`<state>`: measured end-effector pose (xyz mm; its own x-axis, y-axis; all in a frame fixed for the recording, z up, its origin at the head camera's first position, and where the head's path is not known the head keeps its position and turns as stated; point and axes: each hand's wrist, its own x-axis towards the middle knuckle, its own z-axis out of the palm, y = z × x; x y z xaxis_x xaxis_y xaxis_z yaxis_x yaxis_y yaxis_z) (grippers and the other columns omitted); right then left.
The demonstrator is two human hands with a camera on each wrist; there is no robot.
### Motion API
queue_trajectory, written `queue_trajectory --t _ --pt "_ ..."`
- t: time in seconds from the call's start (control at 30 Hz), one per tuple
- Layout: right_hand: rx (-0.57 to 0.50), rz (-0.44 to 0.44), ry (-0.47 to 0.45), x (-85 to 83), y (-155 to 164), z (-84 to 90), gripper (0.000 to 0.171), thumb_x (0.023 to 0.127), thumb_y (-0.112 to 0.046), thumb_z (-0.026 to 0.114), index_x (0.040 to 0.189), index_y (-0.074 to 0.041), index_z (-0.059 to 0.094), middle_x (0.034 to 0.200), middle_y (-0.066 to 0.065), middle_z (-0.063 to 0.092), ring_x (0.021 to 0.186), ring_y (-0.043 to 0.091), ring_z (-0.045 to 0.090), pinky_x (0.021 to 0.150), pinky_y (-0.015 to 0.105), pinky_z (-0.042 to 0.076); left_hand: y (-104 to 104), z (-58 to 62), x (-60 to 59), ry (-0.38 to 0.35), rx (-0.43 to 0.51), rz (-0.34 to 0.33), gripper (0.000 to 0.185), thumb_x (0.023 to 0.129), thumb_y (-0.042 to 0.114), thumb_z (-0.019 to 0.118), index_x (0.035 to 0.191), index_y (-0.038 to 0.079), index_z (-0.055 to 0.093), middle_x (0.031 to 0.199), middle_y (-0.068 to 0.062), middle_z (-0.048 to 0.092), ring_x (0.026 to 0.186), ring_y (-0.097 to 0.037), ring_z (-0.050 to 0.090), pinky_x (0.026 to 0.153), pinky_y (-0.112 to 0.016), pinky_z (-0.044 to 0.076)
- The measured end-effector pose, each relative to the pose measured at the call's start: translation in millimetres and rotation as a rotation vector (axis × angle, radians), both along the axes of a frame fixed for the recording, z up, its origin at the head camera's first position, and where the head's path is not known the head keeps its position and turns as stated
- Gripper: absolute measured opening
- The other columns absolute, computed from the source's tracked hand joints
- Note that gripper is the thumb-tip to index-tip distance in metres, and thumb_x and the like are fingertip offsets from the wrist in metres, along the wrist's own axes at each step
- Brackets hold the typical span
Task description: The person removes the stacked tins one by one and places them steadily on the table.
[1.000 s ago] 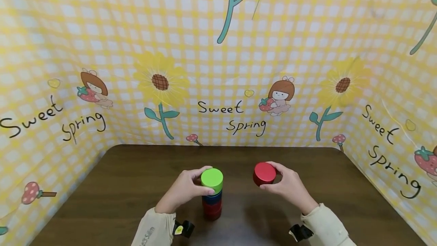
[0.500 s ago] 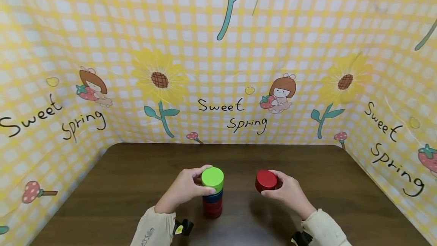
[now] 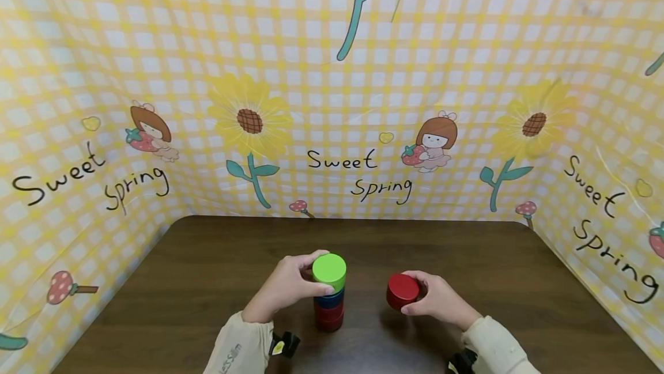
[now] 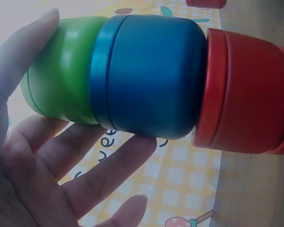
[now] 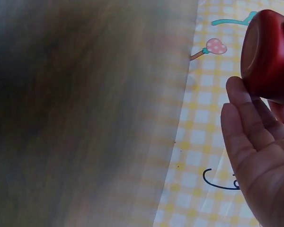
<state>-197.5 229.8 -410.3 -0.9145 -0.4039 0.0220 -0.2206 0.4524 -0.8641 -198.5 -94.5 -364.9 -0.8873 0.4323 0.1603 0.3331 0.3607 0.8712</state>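
A column of small round lidded canisters stands upright on the dark table (image 3: 218, 282). From the top down come a green canister (image 3: 329, 270), a blue canister (image 4: 149, 78) and a red canister (image 4: 248, 92), with more red beneath. My left hand (image 3: 282, 287) grips the green one at the top, thumb on the near side and fingers on the far side. To the right of the column, my right hand (image 3: 441, 300) holds a separate red canister (image 3: 402, 290) above the table, upright, its shadow below. The right wrist view shows its base and several fingers against its side.
A yellow checked cloth (image 3: 290, 91) with printed flowers hangs behind the table and along both sides. The table's back edge (image 3: 353, 219) meets this cloth. Dark straps (image 3: 284, 344) sit at both cuffs.
My right hand has come down toward the table and nearer to me with the red canister. The left hand keeps its grip on the green canister; the column stays in place.
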Motion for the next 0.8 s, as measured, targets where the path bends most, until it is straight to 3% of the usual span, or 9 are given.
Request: queue_trajectory --t 0.23,0.53,0.8 --pt "0.001 0.083 -0.021 -6.4 3.4 -4.2 0.06 0.075 -0.013 0.078 0.126 0.006 0.051 0.109 0.01 0.063 0.096 0.022 0.057 0.077 0.031 0.049 0.5 0.1 -0.6 0.013 -0.018 0.002 0.062 0.078 0.021 0.081 0.131 0.001 0.057 0.104 -0.01 0.069 0.083 -0.016 0.064 0.071 -0.03 0.053" --pt "0.024 0.181 -0.018 -10.4 12.8 -9.0 0.06 0.074 -0.01 0.077 0.125 0.008 0.05 0.111 0.01 0.062 0.095 0.011 0.057 0.079 0.026 0.047 2.7 0.6 -1.3 0.011 -0.023 -0.015 0.06 0.078 0.021 0.081 0.13 0.002 0.058 0.104 -0.009 0.069 0.083 -0.016 0.064 0.071 -0.029 0.053" --pt "0.078 0.246 -0.071 -17.6 11.1 -8.5 0.061 0.071 -0.006 0.077 0.125 0.003 0.051 0.11 0.005 0.06 0.096 0.019 0.054 0.08 0.03 0.046 1.7 0.8 -0.7 -0.006 -0.008 0.006 0.063 0.077 0.021 0.082 0.131 0.001 0.057 0.102 -0.009 0.069 0.083 -0.016 0.063 0.071 -0.032 0.054"
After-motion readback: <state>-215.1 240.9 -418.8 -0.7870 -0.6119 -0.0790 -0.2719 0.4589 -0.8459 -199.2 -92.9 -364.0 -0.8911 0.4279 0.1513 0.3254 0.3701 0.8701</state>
